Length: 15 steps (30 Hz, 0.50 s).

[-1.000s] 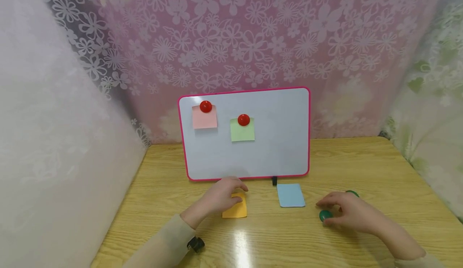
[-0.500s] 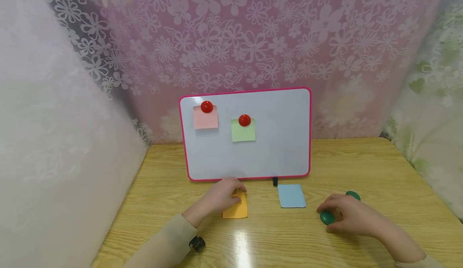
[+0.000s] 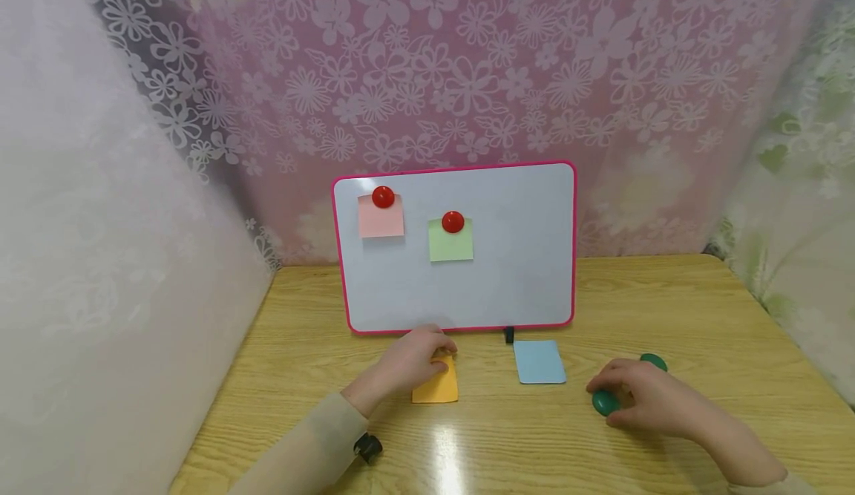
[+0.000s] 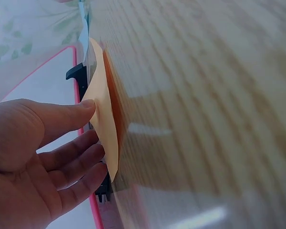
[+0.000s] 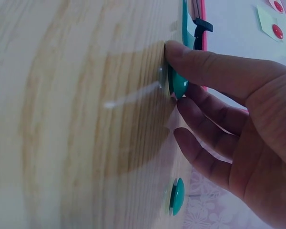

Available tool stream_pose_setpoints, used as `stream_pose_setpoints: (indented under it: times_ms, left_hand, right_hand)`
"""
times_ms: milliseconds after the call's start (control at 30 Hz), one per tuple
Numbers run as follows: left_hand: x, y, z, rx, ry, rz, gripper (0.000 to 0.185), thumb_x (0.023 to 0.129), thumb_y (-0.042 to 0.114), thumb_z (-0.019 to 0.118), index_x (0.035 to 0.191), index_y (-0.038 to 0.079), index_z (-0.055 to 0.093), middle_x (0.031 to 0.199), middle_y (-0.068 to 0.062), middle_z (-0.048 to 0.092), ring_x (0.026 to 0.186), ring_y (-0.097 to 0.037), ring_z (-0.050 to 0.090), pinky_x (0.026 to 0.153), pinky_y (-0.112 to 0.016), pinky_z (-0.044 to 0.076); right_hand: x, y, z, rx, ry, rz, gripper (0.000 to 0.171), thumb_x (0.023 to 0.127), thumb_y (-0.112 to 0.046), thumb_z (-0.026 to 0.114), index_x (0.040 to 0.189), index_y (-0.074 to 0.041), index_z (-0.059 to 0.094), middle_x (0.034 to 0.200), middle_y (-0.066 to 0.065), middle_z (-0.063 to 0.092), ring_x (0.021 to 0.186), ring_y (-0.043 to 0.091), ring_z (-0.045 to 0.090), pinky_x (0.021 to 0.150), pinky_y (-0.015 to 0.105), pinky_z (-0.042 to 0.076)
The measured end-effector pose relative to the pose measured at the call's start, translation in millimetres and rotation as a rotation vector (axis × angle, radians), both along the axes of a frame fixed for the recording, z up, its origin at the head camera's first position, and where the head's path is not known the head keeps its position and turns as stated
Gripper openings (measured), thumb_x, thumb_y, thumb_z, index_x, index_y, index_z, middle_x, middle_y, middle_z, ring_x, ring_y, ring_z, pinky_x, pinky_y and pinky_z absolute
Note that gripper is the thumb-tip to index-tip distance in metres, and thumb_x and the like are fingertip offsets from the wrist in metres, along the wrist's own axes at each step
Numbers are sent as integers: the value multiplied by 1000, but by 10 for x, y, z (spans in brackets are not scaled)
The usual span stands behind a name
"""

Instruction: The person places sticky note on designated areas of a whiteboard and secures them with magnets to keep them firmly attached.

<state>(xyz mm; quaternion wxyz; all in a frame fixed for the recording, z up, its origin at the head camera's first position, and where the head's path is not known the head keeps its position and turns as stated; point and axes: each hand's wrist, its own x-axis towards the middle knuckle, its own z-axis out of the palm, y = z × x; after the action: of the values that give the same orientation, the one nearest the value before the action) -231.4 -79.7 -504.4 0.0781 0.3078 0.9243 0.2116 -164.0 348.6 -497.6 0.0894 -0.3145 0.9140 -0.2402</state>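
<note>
On the glossy, wood-grained tabletop [image 3: 521, 450], left of its middle, lies a square orange paper note [image 3: 437, 391], its sheet slightly bowed. The left hand [image 3: 409, 361] rests its thumb on that paper, fingers loosely bent at the note's far edge, not clenched. Toward the tabletop's right edge, the right hand [image 3: 644, 396] pinches a smooth, domed green magnet [image 3: 604, 404] between thumb and fingers; a second green magnet [image 3: 654, 362] lies just beyond it, nearer the far right corner. Between the hands a flat, square blue paper note [image 3: 539, 362] lies near the pink-rimmed, round-cornered whiteboard [image 3: 514, 280], which stands tilted toward the tabletop's far edge. Shiny red domed magnets [image 3: 453, 221] pin a pink paper note [image 3: 381, 224] and a pale green paper note [image 3: 450, 248] to its face.
</note>
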Motion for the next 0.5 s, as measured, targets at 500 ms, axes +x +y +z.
stream_pose_setpoints:
  times_ms: [500]
  left_hand:
    - [-12,19,-16,-4,7,2,17,100,8,77,115,15,81,108,7,70,96,-7,62,87,-22,54]
  right_hand:
    - [-10,5,-8,-58,-90,-33,35,85,-26,92,116,-16,79,113,-7,70,96,8,66,79,29,59]
